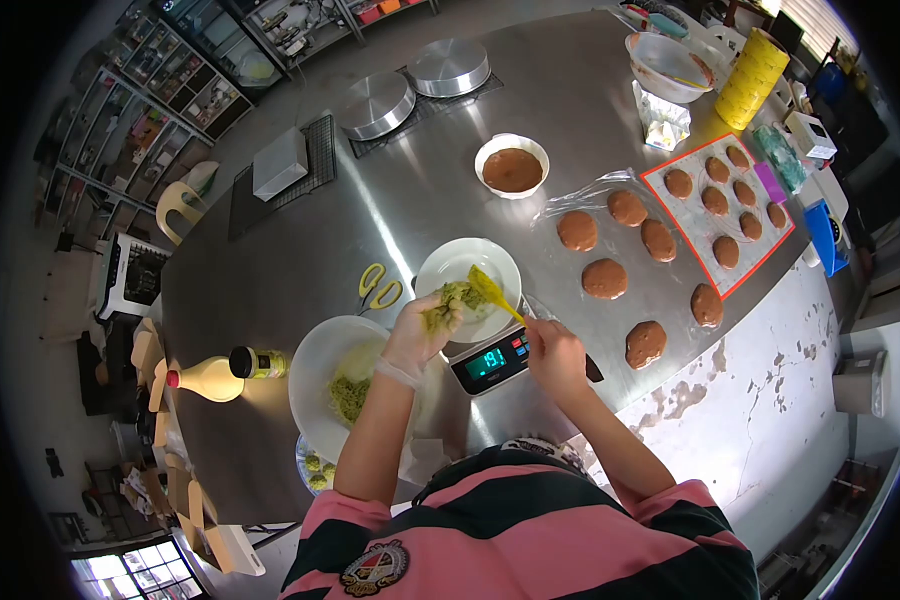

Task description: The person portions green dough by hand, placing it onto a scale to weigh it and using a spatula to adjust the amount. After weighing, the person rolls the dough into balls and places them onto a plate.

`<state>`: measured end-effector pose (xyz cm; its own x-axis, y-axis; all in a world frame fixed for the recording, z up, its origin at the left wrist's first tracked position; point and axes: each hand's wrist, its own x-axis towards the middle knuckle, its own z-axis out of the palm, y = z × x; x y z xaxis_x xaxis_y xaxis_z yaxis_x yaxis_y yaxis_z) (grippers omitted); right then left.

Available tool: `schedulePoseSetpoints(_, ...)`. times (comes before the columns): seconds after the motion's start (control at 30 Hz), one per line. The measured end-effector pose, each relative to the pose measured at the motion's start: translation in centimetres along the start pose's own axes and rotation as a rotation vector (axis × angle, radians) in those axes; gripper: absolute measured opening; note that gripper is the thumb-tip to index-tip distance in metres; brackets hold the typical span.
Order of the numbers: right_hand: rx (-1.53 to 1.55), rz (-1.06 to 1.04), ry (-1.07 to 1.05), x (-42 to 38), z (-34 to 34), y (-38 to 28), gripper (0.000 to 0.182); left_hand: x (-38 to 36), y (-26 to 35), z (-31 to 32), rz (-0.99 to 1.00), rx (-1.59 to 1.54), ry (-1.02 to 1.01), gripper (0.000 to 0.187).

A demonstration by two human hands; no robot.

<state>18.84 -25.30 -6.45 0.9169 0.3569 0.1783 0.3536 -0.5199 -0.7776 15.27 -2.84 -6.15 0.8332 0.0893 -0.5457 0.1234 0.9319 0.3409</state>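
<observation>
My left hand (415, 332), in a clear plastic glove, is closed around a clump of green shredded filling (454, 304) above a white plate (435, 268). In my right hand (556, 358) is the handle of a yellow spatula (490, 288), its blade touching the filling. Under the plate sits a digital kitchen scale (480, 378) with lit digits. Left of my left forearm stands a large white bowl (313, 375) with more green filling (350, 396) inside. Partly hidden below it, a small plate (303, 462) bears green balls (316, 470).
Several brown dough rounds (604, 279) lie on the steel table (410, 200) and on a red-edged mat (692, 228). Scissors (378, 288), a bottle (210, 378) and a jar (257, 362) stand left. Farther off are a brown-filled bowl (512, 168) and round pans (378, 106).
</observation>
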Motion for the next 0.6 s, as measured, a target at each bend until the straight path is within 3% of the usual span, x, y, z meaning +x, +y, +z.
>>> schedulePoseSetpoints(0.23, 0.034, 0.019, -0.039, 1.0, -1.4, -0.6, 0.015, -0.8, 0.6, -0.6, 0.022, 0.041, -0.021, 0.026)
schedulePoseSetpoints(0.43, 0.063, 0.051, -0.076, 1.2, -2.2, -1.4, 0.016, -1.1, 0.9, -1.1, 0.007, 0.038, -0.065, 0.033)
schedulePoseSetpoints(0.6, 0.088, -0.022, -0.024, 1.0, -2.0, -1.7, 0.016, -1.4, 1.0, -0.8, -0.002, 0.032, -0.056, 0.035)
